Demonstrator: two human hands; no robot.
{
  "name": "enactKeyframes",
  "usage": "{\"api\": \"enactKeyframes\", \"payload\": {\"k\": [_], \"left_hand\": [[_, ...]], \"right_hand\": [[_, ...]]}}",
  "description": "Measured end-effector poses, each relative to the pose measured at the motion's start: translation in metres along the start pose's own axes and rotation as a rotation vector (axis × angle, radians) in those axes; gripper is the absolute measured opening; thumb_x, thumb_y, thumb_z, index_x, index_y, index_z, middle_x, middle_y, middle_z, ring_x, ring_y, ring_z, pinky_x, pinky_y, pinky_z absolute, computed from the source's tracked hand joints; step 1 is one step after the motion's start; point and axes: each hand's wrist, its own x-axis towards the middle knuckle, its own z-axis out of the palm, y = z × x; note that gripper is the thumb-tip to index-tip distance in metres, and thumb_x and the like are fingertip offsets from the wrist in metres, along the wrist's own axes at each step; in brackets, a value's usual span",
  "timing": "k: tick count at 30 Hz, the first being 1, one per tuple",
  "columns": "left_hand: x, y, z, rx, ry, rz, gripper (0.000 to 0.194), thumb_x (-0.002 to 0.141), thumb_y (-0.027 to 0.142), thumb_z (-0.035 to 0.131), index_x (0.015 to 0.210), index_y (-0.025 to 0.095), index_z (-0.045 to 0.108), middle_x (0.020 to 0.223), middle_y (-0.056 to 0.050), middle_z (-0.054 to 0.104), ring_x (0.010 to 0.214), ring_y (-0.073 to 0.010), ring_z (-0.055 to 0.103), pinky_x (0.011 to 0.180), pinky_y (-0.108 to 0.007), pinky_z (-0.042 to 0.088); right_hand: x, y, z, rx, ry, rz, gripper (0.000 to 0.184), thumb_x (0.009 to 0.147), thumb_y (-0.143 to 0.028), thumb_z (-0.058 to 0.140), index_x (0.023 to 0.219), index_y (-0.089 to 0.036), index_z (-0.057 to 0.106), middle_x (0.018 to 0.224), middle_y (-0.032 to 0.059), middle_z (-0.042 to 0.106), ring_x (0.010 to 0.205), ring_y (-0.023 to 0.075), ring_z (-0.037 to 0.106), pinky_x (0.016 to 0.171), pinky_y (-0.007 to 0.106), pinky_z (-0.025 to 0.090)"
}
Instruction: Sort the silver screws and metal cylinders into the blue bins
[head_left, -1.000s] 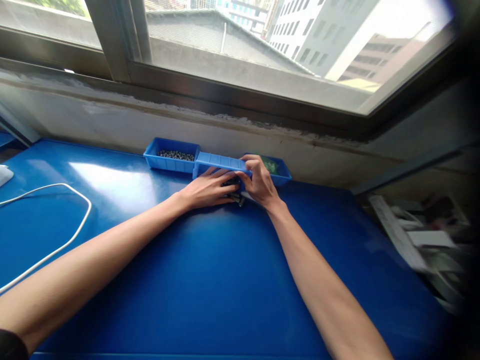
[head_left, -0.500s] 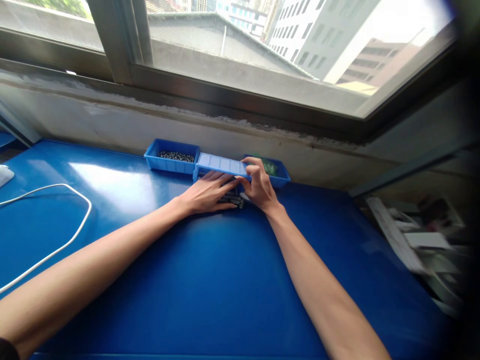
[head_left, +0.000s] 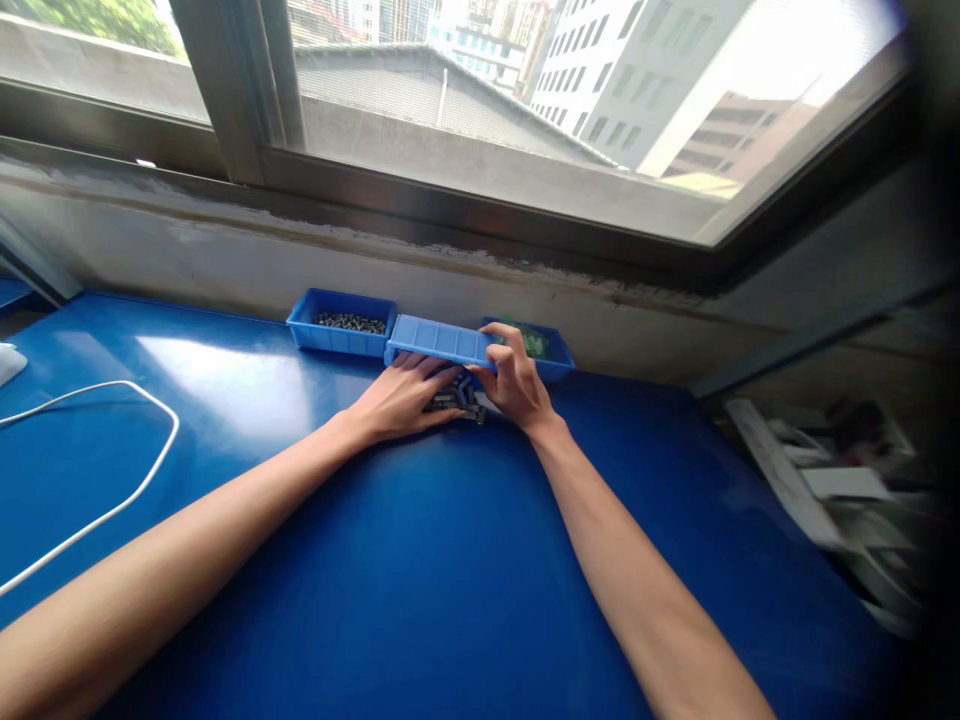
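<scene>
A blue plastic bin point(head_left: 441, 337) is tipped over, its ribbed outer side facing up and its mouth toward me. My right hand point(head_left: 523, 388) grips the bin's right end, fingers on top and thumb below. Small dark cylindrical parts point(head_left: 466, 396) lie in a heap on the table in front of the bin's mouth. Beside that heap, my left hand point(head_left: 396, 398) rests with its fingers stretched out, thumb along the near side of the parts. Its fingertips reach to the bin's lower edge and are partly hidden there.
A blue bin of small dark parts point(head_left: 341, 338) stands to the left, and a blue bin with green pieces point(head_left: 551, 365) to the right, partly behind my hand. A white cable point(head_left: 161, 455) curves over the blue table point(head_left: 420, 590). The window wall point(head_left: 225, 250) borders the back.
My left hand has shifted slightly left and toward me, and more of the dark parts show beside it. The bin's ribbed side is seen more fully; my right hand keeps its hold.
</scene>
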Motion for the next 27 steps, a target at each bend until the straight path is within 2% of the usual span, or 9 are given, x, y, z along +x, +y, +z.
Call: {"api": "enactKeyframes", "payload": {"k": [3,6,10,16,22,25,27], "left_hand": [[-0.003,0.002,0.0,0.02,0.024,-0.012,0.056,0.1,0.054,0.05,0.139,0.016,0.059,0.139,-0.017,0.06,0.129,-0.0335,0.054,0.11,-0.048,0.043],[-0.005,0.003,0.0,0.029,0.031,-0.053,0.055,0.102,0.053,0.046,0.14,0.015,0.059,0.139,-0.018,0.06,0.128,-0.0347,0.054,0.11,-0.05,0.043],[-0.004,0.003,-0.002,-0.022,0.014,-0.094,0.053,0.103,0.049,0.045,0.138,0.013,0.06,0.141,-0.016,0.059,0.132,-0.0328,0.051,0.111,-0.047,0.043],[-0.007,0.008,-0.009,-0.054,-0.021,-0.067,0.049,0.105,0.047,0.043,0.134,0.013,0.063,0.133,-0.014,0.066,0.121,-0.0303,0.057,0.104,-0.047,0.048],[-0.014,0.01,-0.015,-0.075,0.04,-0.022,0.043,0.105,0.042,0.043,0.128,0.013,0.066,0.129,-0.013,0.068,0.121,-0.0284,0.058,0.103,-0.043,0.049],[-0.016,0.007,-0.014,-0.064,0.114,-0.099,0.038,0.105,0.038,0.046,0.12,0.013,0.07,0.121,-0.012,0.071,0.113,-0.0271,0.062,0.099,-0.042,0.052],[-0.018,0.004,-0.013,-0.057,0.172,-0.168,0.033,0.104,0.032,0.046,0.113,0.014,0.072,0.117,-0.011,0.074,0.11,-0.0261,0.064,0.099,-0.041,0.052]], "right_hand": [[-0.001,-0.001,0.0,-0.038,-0.019,-0.03,0.019,0.102,-0.041,0.052,0.107,-0.026,0.042,0.135,0.0165,0.051,0.094,0.0214,0.065,0.069,0.034,0.054],[-0.001,-0.001,-0.002,-0.05,-0.029,-0.033,0.021,0.101,-0.044,0.053,0.105,-0.026,0.044,0.136,0.0169,0.051,0.096,0.0227,0.065,0.072,0.036,0.055],[0.001,-0.002,-0.006,-0.025,-0.044,0.063,0.023,0.101,-0.048,0.052,0.102,-0.025,0.047,0.135,0.0171,0.052,0.101,0.0251,0.064,0.076,0.039,0.055],[0.014,-0.002,-0.013,0.048,-0.015,0.15,0.023,0.102,-0.048,0.048,0.097,-0.025,0.045,0.124,0.0143,0.059,0.107,0.0245,0.062,0.083,0.038,0.054],[0.03,-0.008,-0.024,0.007,-0.054,0.231,0.029,0.1,-0.053,0.049,0.095,-0.025,0.049,0.131,0.0126,0.057,0.1,0.0227,0.063,0.079,0.034,0.052],[0.039,-0.004,-0.024,0.05,0.018,0.252,0.029,0.1,-0.053,0.048,0.098,-0.024,0.051,0.122,0.0123,0.061,0.102,0.0235,0.062,0.084,0.037,0.053],[0.047,0.004,-0.022,0.087,0.038,0.287,0.03,0.1,-0.054,0.048,0.101,-0.024,0.052,0.112,0.0107,0.065,0.096,0.0229,0.062,0.085,0.038,0.053]]}}
